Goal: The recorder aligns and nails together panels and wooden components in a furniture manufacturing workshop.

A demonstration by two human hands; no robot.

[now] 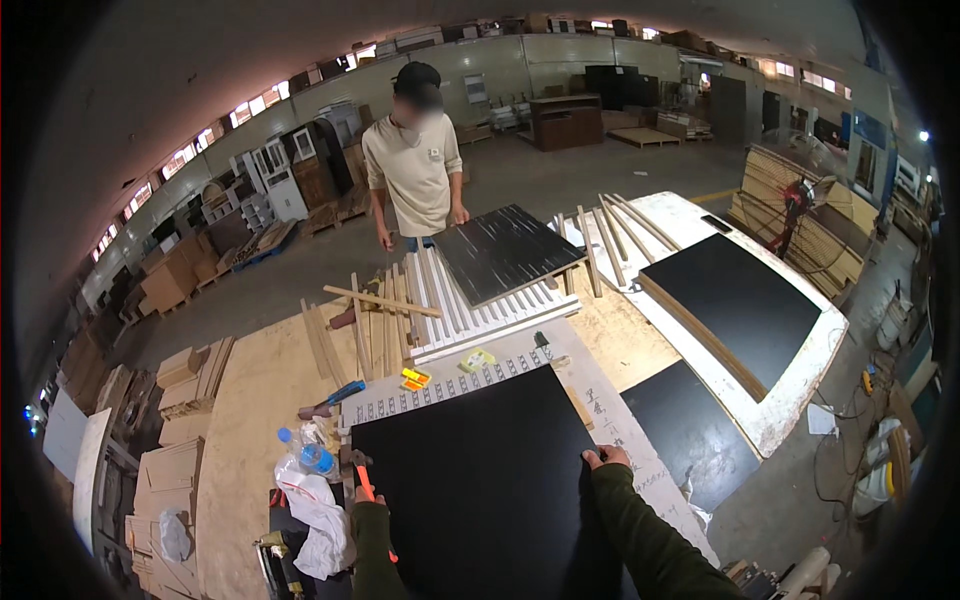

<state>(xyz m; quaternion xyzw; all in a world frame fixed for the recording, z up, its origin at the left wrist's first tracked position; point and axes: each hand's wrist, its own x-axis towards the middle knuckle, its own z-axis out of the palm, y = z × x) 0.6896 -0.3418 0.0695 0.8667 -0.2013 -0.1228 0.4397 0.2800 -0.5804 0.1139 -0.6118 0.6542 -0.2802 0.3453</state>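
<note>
black panel point(480, 480) top bare and open, bottle point(315, 458) and cloth point(315, 515) crowding left edge, tape measures point(445, 370) beyond far edge

You have 4 black panels point(480, 480), 2 yellow tape measures point(415, 379), 1 plastic bottle point(308, 455), 1 co-worker point(415, 165).

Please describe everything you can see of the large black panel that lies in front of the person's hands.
The black panel is a large flat rectangular board with a smooth, matte, dark face; its material cannot be told. It lies flat on the workbench, over a white slatted piece whose row of slots shows beyond its far edge. The right hand grips its right edge. The left hand is at its left edge, beside an orange-handled tool. Its near part runs out of view.
</note>
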